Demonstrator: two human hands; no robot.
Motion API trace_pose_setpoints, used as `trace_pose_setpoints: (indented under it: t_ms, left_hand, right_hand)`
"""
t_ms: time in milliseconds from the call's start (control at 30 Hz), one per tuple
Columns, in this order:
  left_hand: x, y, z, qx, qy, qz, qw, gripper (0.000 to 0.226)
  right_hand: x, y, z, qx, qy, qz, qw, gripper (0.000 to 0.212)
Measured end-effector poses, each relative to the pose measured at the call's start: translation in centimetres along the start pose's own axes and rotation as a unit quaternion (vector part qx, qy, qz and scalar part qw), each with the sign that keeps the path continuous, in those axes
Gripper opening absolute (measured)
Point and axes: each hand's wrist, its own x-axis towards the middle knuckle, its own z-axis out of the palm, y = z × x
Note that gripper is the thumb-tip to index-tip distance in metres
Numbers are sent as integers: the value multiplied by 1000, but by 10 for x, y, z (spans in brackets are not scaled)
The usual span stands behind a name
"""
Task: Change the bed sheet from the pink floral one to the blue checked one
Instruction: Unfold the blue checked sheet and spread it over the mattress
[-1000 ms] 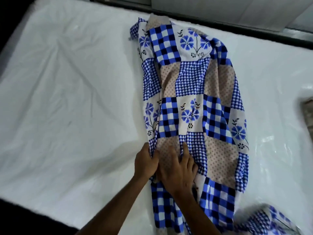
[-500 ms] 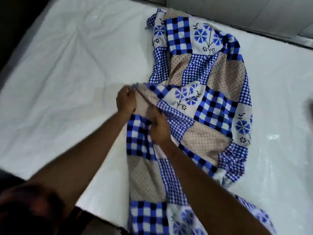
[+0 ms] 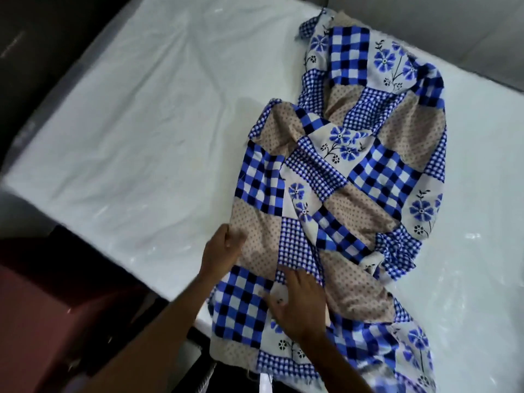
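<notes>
The blue checked sheet (image 3: 357,177), a patchwork of blue checks, beige dots and blue flowers, lies bunched in a long heap on the bare white mattress (image 3: 136,131). Its near end hangs over the mattress's front edge. My left hand (image 3: 222,252) grips the sheet's left edge at a beige dotted patch. My right hand (image 3: 297,304) rests on the cloth just to the right and nearer, its fingers hooked into a fold. No pink floral sheet is in view.
The mattress's left and front edges drop to a dark floor, with a reddish-brown surface (image 3: 37,313) at the lower left. A grey wall (image 3: 467,32) runs behind the mattress at the upper right.
Both hands have come back toward the near edge after lifting a fold up the bed. The sheet's near part now lies spread wider to the left.
</notes>
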Motion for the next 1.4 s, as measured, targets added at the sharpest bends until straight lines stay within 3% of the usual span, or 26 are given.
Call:
trace_pose_setpoints:
  t_ms: [67,133,300,433,467,533,633,733,833,933,1033,1133,1233,1400]
  left_hand:
    - [-44,-38,4,0,-9,-37,999,36]
    - [-73,-68,5,-14,-19,-70,997,30]
    - [-107,-111,-5,-44,-60,-98,992,12]
    - [-107,-117,-22,-180,42,-104,977,17]
    - [-99,-118,-33,-194,72,-100,973,17]
    - [-87,-121,-67,-165,119,-109,973,26]
    - [-71,-131,-125,-70,167,-105,978,38]
    - [-54,-143,-185,51,185,-95,977,29]
    - [-38,-154,-229,154,212,-103,959,37]
    - [-38,-155,-230,135,274,-87,948,27]
    - [-46,-153,-186,54,213,28,975,19]
    - [-43,-163,-152,101,162,49,980,39]
    - [-35,-166,-141,148,170,17,974,57]
    - [-18,-172,-161,159,173,11,972,49]
  right_hand:
    - [-41,-10,12,-35,-157,25,987,96]
    - [-69,-13,26,-68,-247,26,966,93]
    - [-80,-4,59,-103,-130,-56,985,42]
    - [-64,-33,71,-51,-122,-115,985,20]
    - [-61,-48,76,-21,-108,-117,987,20]
    - [-60,-93,87,49,-156,-97,982,22]
    - [-53,-163,107,178,-238,-36,954,20]
    - [-33,-215,125,244,-249,-17,937,18]
    - [0,-230,123,217,-226,-98,945,11]
    - [53,-219,113,154,-135,-190,960,14]
    - [109,-202,96,5,-116,-260,959,37]
    - [148,-198,79,-74,-119,-315,939,67]
    - [173,-203,76,-108,-144,-328,927,64]
    - [176,-208,96,-56,-158,-269,948,46]
